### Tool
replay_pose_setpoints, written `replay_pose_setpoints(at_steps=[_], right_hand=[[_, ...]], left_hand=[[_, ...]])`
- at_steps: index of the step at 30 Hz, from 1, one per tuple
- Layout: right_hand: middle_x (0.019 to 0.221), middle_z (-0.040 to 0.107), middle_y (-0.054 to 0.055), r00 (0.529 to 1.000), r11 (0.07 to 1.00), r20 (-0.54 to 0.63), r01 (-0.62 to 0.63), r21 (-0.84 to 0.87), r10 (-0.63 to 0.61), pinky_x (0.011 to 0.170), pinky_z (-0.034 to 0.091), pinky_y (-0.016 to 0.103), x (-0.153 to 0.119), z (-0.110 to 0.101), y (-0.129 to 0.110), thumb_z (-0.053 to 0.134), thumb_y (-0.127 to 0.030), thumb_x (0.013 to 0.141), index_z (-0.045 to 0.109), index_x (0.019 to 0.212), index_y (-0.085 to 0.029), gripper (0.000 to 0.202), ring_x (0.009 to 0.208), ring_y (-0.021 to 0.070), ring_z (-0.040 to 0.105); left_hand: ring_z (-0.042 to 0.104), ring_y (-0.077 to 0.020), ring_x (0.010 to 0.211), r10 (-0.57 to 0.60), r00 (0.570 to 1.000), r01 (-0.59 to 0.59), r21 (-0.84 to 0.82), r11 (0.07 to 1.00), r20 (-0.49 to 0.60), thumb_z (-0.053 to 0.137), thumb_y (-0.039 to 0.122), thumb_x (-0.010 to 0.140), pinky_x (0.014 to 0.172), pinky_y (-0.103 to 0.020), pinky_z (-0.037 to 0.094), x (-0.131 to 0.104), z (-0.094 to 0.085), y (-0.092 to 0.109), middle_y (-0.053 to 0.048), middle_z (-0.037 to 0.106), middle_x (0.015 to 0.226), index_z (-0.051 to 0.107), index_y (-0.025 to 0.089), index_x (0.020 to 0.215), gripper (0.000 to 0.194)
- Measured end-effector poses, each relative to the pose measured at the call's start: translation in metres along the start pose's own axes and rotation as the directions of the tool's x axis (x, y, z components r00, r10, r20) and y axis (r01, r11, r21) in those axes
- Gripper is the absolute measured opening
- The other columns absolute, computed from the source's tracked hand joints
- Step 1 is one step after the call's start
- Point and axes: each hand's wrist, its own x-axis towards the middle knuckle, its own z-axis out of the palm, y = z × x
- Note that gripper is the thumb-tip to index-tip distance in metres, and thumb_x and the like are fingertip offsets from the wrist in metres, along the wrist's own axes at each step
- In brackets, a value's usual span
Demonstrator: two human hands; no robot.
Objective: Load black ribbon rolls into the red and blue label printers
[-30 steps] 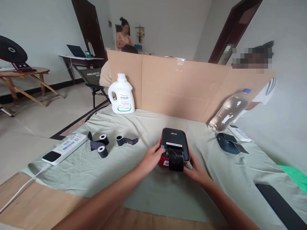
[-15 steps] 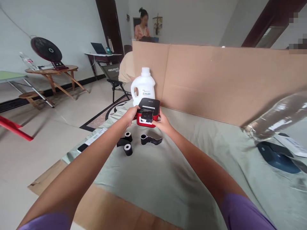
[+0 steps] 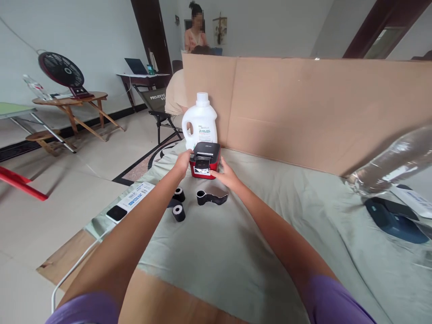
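Note:
A small red and black label printer (image 3: 206,150) sits at the back of the green cloth, just before a white detergent jug (image 3: 204,114). A black strip (image 3: 203,163) sticks out of its front. My left hand (image 3: 183,164) is closed on the printer's left side. At the right front corner, my right hand (image 3: 227,174) holds it loosely, thumb at the front and fingers along the side. Nearer to me lies a black roll with a loose curling tail (image 3: 216,197). Two more black rolls, one of them a short upright roll (image 3: 178,213), lie beneath my left forearm's right edge.
A tall cardboard panel (image 3: 286,112) stands behind the cloth. On the left lie a phone (image 3: 116,213) and a white box. A clear plastic-wrapped bundle (image 3: 394,157) and a dark blue object (image 3: 393,220) lie at the right. A person (image 3: 195,33) is behind the panel.
The printer has come down slightly and rests lower against the jug. My right hand's grip has loosened at its side. The view has shifted a little.

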Motion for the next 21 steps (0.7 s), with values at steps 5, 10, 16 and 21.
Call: replay_pose_setpoints(at_steps=[5, 10, 16, 21], right_hand=[[0.145, 0.055, 0.008, 0.989, 0.956, -0.144, -0.056, -0.287, 0.014, 0.116, 0.033, 0.058, -0.093, -0.096, -0.004, 0.073, -0.051, 0.075, 0.058, 0.134, -0.031, 0.064, 0.138, 0.0334, 0.047], [0.118, 0.067, 0.012, 0.942, 0.726, -0.311, -0.123, -0.677, -0.131, 0.101, 0.047, 0.053, -0.224, -0.236, -0.006, 0.059, -0.046, 0.081, 0.065, 0.113, -0.026, 0.038, 0.114, 0.0320, 0.062], [0.102, 0.064, 0.015, 0.662, 0.409, -0.680, -0.552, -0.727, -0.314, 0.095, 0.045, 0.045, -0.333, -0.365, -0.028, 0.052, -0.033, 0.082, 0.059, 0.105, -0.021, 0.027, 0.099, 0.0289, 0.058], [0.119, 0.061, 0.020, 0.557, 0.281, -0.797, -0.746, -0.603, -0.233, 0.099, 0.036, 0.040, -0.330, -0.428, -0.049, 0.053, -0.033, 0.086, 0.052, 0.122, -0.013, 0.041, 0.113, 0.0291, 0.051]], left_hand=[[0.057, -0.0235, 0.125, 0.538, 0.843, -0.539, 0.042, 0.842, 0.032, 0.047, 0.022, 0.087, 0.109, -0.035, 0.042, -0.111, 0.033, 0.017, -0.005, 0.068, 0.127, 0.067, 0.019, 0.117, 0.036], [0.052, -0.0256, 0.135, 0.259, 0.231, -0.833, 0.054, 0.550, 0.938, 0.046, 0.037, 0.097, 0.120, -0.047, 0.031, -0.250, 0.099, -0.041, -0.007, 0.062, 0.139, 0.060, 0.024, 0.134, 0.041], [0.015, -0.0295, 0.155, 0.022, -0.204, -0.910, -0.198, 0.365, 0.979, 0.036, 0.055, 0.100, 0.124, -0.059, 0.007, -0.320, 0.136, -0.093, -0.008, 0.027, 0.164, 0.033, 0.023, 0.155, 0.064], [0.014, -0.0282, 0.155, 0.005, -0.239, -0.908, -0.225, 0.354, 0.971, 0.033, 0.060, 0.099, 0.125, -0.056, 0.007, -0.332, 0.132, -0.094, -0.008, 0.022, 0.166, 0.027, 0.025, 0.158, 0.068]])
